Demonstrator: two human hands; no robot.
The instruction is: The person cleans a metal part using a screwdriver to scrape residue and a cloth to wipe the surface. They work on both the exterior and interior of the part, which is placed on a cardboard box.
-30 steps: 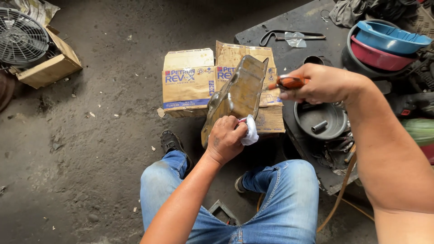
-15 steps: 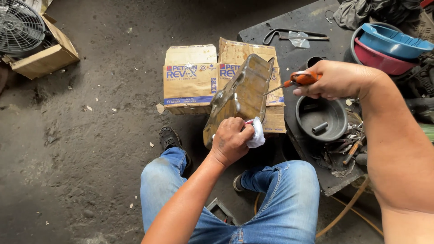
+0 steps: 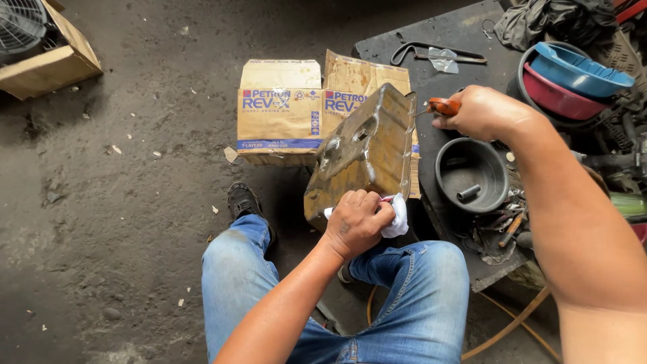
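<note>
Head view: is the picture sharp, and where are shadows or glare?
Head view: sharp at the centre, soft daylight, no strong glare; the metal oil pan shines dully; dark shadow lies under the cardboard box at top left; edges bend slightly from the wide lens.

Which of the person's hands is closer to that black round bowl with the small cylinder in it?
The right hand, gripping an orange-handled tool, is just above the black bowl. The left hand is farther left, on the metal pan.
</note>
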